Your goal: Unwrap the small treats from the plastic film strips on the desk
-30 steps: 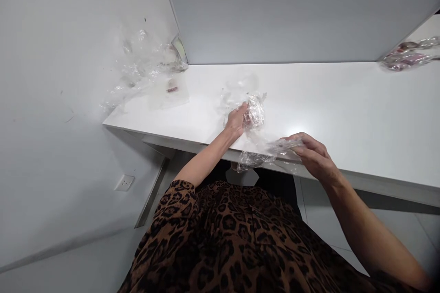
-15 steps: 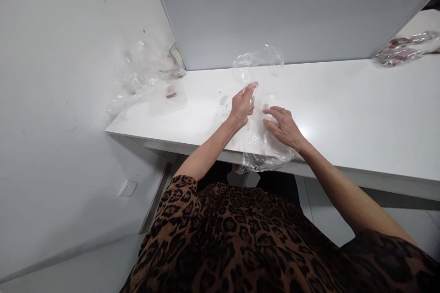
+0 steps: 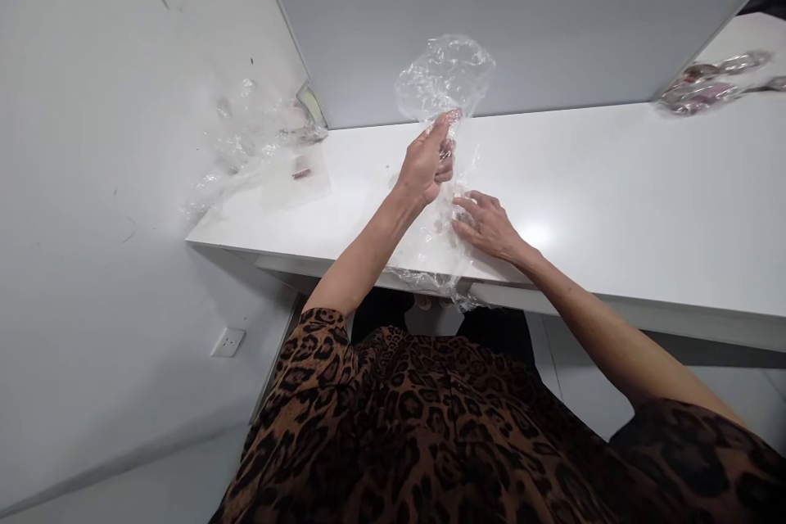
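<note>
A crumpled clear plastic bag (image 3: 443, 74) stretches from the grey panel, over the white table, to the front edge, where its lower end hangs over. My left hand (image 3: 428, 160) is closed around the bag's gathered middle, with plastic puffing out above the thumb. Lower and to the right, my right hand (image 3: 488, 227) reaches against the plastic with its fingers and thumb apart. Whether its fingertips grip any film is hard to make out. Some small pale shapes show through the plastic between the hands, too blurred to name.
Clear plastic bags (image 3: 246, 143) are heaped at the table's left end against the wall, beside a flat bag with a small dark red item (image 3: 301, 173). More wrapped reddish things (image 3: 706, 90) lie at the far right. A grey panel (image 3: 491, 16) borders the white table (image 3: 626, 196).
My left hand has moved up and away from me, lifting the bag's upper end against the panel. My right hand has shifted slightly left. The bag's lower end has swung left.
</note>
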The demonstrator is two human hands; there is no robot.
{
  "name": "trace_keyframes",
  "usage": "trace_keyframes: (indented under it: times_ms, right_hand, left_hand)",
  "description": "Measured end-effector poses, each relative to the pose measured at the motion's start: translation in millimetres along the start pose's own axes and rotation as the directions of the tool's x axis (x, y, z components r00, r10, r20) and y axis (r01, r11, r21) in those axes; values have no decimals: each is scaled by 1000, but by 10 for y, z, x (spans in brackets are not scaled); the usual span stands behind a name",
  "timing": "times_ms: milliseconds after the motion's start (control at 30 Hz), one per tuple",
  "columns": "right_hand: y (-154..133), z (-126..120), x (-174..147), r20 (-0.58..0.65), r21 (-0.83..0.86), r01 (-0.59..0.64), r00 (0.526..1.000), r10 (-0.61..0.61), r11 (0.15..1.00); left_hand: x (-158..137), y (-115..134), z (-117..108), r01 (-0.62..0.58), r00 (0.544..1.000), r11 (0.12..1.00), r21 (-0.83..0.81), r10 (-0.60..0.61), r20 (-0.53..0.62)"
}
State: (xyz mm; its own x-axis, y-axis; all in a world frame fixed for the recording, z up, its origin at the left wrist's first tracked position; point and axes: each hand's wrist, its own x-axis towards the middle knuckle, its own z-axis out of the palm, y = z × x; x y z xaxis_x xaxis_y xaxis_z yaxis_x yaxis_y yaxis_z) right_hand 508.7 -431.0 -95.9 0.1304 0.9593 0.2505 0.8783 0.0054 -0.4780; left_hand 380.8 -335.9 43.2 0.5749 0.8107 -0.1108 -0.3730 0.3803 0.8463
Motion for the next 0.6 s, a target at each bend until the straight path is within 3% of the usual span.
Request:
trace_keyframes:
  times_ms: [200,333,400,467,533,600]
  right_hand:
    - [592,-103,-101,-198,80,-126,970,139,989]
    - [408,-130,-94,-319,99,-110,938,136,989]
    - [148,-72,-9,-267,59,-14,963,30,998]
    - [-85,12,105,-121,-6,129,984,-129,992]
    - [-200,86,212,57,-60,249,968,-245,967]
    - [-154,114,273,172,-90,282,949,-264,955]
  left_hand:
    - [40,241,-408,-107,967,994,37,113,-227]
    - [7,175,-680,-89,959,995,54,100,-263]
    - [-31,95,-785,-57,962,996,65,72,-263]
    - [-69,17,-906,-39,958,995,91,63,-279]
    - [-106,-46,-1062,-41,946,991,126,79,-313]
    - [-142,-95,-1249,-57,923,985,160,113,-368]
